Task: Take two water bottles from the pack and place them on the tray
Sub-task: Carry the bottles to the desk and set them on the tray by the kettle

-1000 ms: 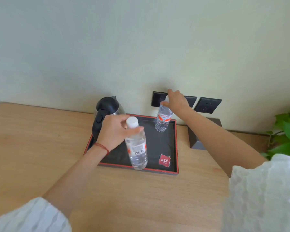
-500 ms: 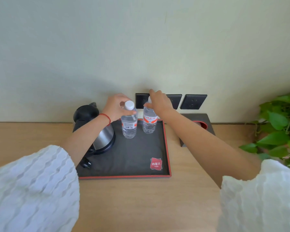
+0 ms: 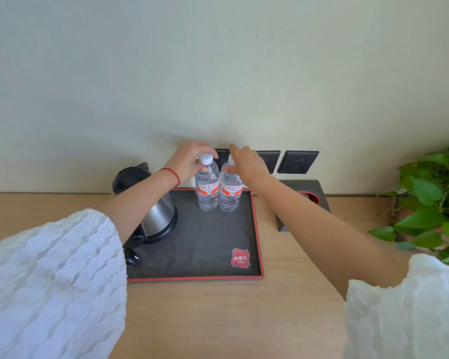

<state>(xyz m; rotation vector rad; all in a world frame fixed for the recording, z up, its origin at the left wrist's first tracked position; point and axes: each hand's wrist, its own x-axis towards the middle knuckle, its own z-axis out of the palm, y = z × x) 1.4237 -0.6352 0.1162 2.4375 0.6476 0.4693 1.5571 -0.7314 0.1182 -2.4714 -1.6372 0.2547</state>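
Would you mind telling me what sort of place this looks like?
Probably a hotel room: a black tray with a hotel logo badge, an electric kettle and two water bottles set out.

Pale green-grey wall [image 3: 218, 73], plain, faintly textured, evenly lit. Dark socket plates [image 3: 298, 162] low on it, just above a light wooden tabletop [image 3: 218, 320]. Leafy green plant [image 3: 430, 203] at right edge. Dark box [image 3: 306, 203] against the wall.

The two clear plastic water bottles [image 3: 217, 193] wore red-and-white labels. The flat black tray [image 3: 205, 244] had a red rim. The textured sleeves [image 3: 55, 281] were white.
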